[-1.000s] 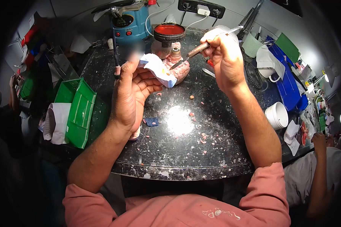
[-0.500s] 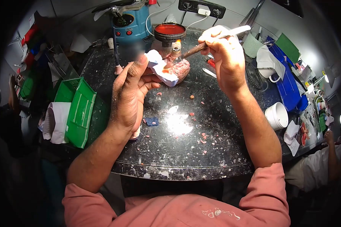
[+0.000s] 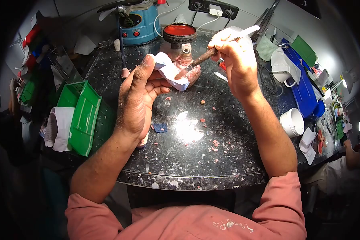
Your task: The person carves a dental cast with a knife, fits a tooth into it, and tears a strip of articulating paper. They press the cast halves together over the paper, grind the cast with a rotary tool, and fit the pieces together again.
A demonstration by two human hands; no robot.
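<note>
My left hand [image 3: 135, 100] is closed round a whitish plaster dental cast [image 3: 163, 61], thumb up behind it. In my right hand [image 3: 241, 60] is a wax knife with a brown handle [image 3: 206, 56] and a pale far end. Its blade points down-left and reaches the inner side of the cast; whether it touches is hard to tell. Just behind stands a small burner [image 3: 185, 53], its base crusted with pink wax [image 3: 194, 76]. A dark round dish [image 3: 179, 39] of red wax [image 3: 181, 30] sits right behind the burner.
Pink scraps [image 3: 215, 144] and a small blue piece [image 3: 160, 128] lie on the dark bench [image 3: 180, 164]. A green bin [image 3: 85, 120] stands left, a blue machine [image 3: 139, 26] behind, a white tub [image 3: 292, 122] and blue bin [image 3: 304, 94] right. A co-worker's arm [image 3: 351, 156] shows far right.
The knife has moved slightly down and left, from near the burner's flame to the cast. The flame seen earlier at the burner is no longer visible. My left hand has barely moved.
</note>
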